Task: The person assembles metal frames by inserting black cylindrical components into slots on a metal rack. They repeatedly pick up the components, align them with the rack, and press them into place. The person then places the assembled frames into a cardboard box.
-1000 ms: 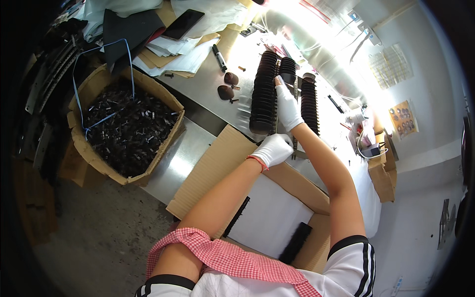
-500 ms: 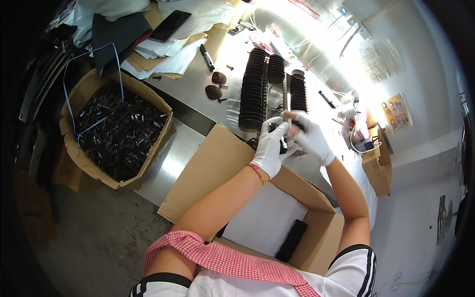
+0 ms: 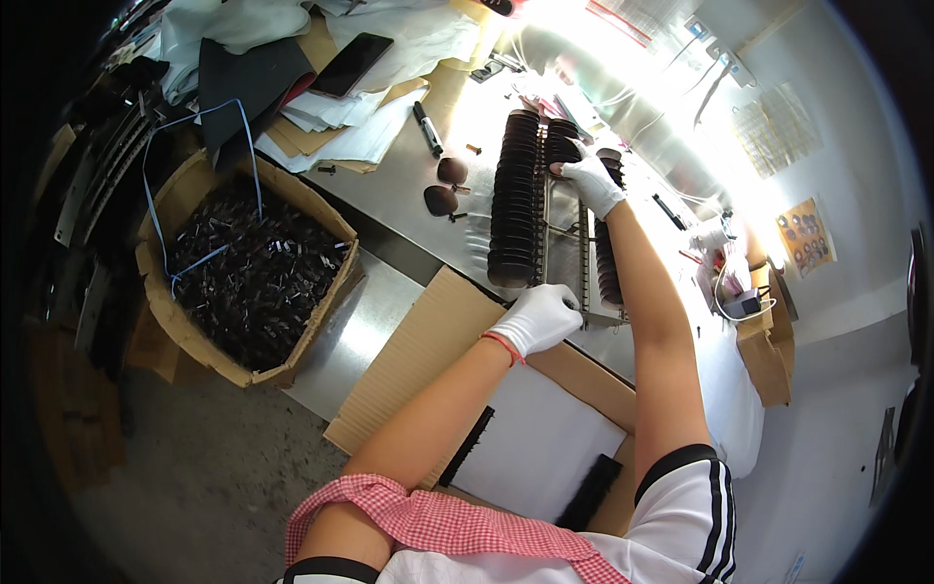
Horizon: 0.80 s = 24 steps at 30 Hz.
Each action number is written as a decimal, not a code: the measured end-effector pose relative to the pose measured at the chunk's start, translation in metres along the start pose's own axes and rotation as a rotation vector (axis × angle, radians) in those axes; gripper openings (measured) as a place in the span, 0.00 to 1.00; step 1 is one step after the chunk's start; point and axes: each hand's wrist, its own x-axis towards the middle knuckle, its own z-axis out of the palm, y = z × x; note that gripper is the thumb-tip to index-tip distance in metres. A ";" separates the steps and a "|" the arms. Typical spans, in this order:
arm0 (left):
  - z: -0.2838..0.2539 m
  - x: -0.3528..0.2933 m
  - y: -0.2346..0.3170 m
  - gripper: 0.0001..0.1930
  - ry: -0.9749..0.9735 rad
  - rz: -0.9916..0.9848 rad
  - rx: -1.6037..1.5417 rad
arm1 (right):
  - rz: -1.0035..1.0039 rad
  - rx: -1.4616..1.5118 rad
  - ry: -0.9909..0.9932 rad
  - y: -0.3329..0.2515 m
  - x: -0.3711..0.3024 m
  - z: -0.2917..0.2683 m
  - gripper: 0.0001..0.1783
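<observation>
"The white-gloved right hand (image 3: 591, 180) has its fingers at the short middle row of dark rounded lenses (image 3: 559, 144) in the toothed metal rack (image 3: 585, 258). Pinching one?"

"Can't tell; nor whether the curled, white-gloved left hand (image 3: 545, 318), by the rack's near end, holds anything."

"The risk?"

"A hasty pull could scrape neighbouring lenses, or drop one into the open brown cardboard box (image 3: 389, 370) below."

"Obstacles?"

"The long left lens row (image 3: 513, 214) crowds close; two loose brown lenses (image 3: 441, 200) lie left of it."

Glaring white light (image 3: 559, 44) washes over a metal table (image 3: 381, 195) and pale wall (image 3: 861, 209), above a dark-speckled grey floor (image 3: 219, 457).
</observation>
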 end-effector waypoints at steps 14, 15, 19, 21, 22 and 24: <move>-0.012 0.001 0.008 0.20 -0.153 -0.062 -0.010 | -0.714 -1.020 0.290 -0.007 -0.028 0.059 0.34; -0.013 0.001 0.008 0.20 -0.157 -0.091 -0.017 | -0.731 -1.066 0.302 -0.012 -0.026 0.056 0.33; -0.011 -0.003 0.009 0.17 -0.143 -0.097 -0.285 | -0.323 -0.895 0.448 -0.049 -0.048 0.038 0.26; -0.006 -0.008 0.013 0.18 -0.113 -0.099 -0.645 | -0.257 -0.636 0.527 -0.072 -0.077 0.037 0.25; -0.002 -0.011 0.017 0.20 -0.081 -0.109 -0.862 | -0.345 -0.483 0.487 -0.080 -0.100 0.040 0.25; 0.012 -0.019 0.029 0.28 0.011 0.034 -1.214 | -0.241 -0.353 0.421 -0.092 -0.152 0.045 0.24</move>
